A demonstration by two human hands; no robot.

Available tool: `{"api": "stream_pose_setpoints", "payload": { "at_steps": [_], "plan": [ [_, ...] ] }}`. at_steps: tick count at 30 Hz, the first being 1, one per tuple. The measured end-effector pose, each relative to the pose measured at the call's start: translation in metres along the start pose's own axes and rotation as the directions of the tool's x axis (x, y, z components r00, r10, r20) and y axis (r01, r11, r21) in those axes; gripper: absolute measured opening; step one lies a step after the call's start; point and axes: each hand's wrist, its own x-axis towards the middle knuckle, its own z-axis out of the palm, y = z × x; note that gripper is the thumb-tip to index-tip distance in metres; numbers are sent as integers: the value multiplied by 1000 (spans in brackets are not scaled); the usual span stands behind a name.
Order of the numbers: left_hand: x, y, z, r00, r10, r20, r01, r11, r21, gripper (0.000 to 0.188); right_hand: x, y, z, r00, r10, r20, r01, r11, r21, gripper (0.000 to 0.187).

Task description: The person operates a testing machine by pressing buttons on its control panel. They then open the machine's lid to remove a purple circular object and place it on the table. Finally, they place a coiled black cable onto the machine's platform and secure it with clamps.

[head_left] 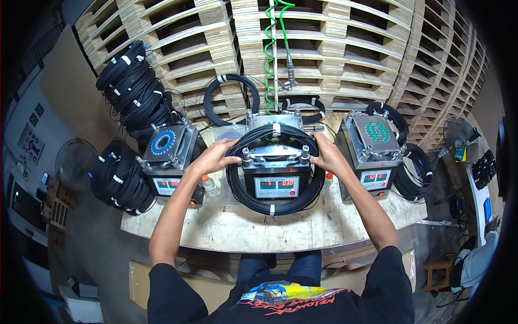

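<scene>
A large coil of black cable, bound with white ties at top and bottom, is between my two hands. My left hand grips its upper left side, thumb toward the inside of the ring. On the opposite side my right hand grips the upper right. The ring encircles the front of the middle machine, whose lit panel shows through its opening. I cannot tell whether the coil touches the machine. Metal posts on the machine's top stand between my thumbs; its top plate is partly hidden behind the coil.
Similar machines stand left and right on the wooden table. Stacked cable coils rise at the far left. Another coil leans on the pallets behind. A green air hose hangs down. Small red-capped bottles flank the middle machine.
</scene>
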Motion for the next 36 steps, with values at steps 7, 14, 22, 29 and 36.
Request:
{"api": "stream_pose_setpoints", "payload": {
  "at_steps": [7, 14, 22, 29, 36],
  "plan": [
    [9, -8, -3, 998, -40, 55, 47, 987, -151, 69, 8, 21, 4, 997, 17, 81, -24, 995, 93, 78],
    [2, -19, 8, 922, 312, -229, -253, 933, 255, 73, 8, 7, -18, 976, 2, 217, -1, 1000, -4, 76],
    [-47, 45, -26, 986, -147, -78, 107, 917, -383, 56, -24, -41, -107, 899, 269, 345, -329, 936, 127, 52],
    [-94, 17, 15, 934, -254, -252, -110, 467, -877, 29, -62, -52, -129, 904, 146, 402, -258, 936, 241, 34],
    [-37, -26, 24, 848, -383, -367, -429, -88, -899, 38, -46, 5, -120, 965, 237, 113, -234, 585, 777, 21]
  ]
}}
